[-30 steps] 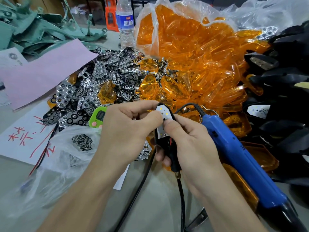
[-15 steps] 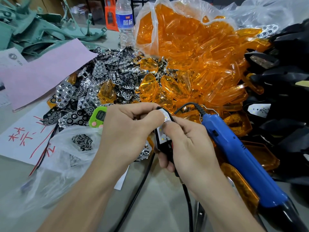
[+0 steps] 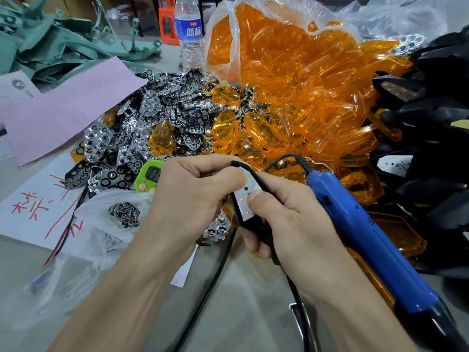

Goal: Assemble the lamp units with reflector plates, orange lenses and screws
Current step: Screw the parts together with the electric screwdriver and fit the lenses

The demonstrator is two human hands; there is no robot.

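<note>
Well, the biggest thing on my feed is the heap of orange lenses (image 3: 291, 80), spilling out of a clear bag across the far side of the table. To the right of it lie stacked black housings (image 3: 431, 123), and to the left a glittering pile of reflector plates (image 3: 152, 118). Beside those sits a pink sheet (image 3: 63, 105), then a white sheet (image 3: 33, 199) with red handwritten characters I cannot read with confidence. The blue screwdriver (image 3: 368, 237) lies at the right, its cord end toward the lenses. The water bottle (image 3: 189, 34) at the back wears a blue label reading "蓝标". Nearer me are a clear bag of screws (image 3: 124, 214) and a green timer (image 3: 149, 176), its digits partly hidden.

The left hand (image 3: 193, 196) has its fingers curled, thumb and forefinger pinching the top edge of the lamp unit (image 3: 245, 196). The right hand (image 3: 286, 219) wraps its fingers round the black body from below, thumb pressing on the white LED board. The unit is held above the table's near edge, in front of the lenses.

Against a second ago, both hands sit slightly lower, and the brass lead tip then showing under the right hand is out of sight.

The unit's long axis runs away from me, narrow tip toward the lenses, board facing up.
</note>
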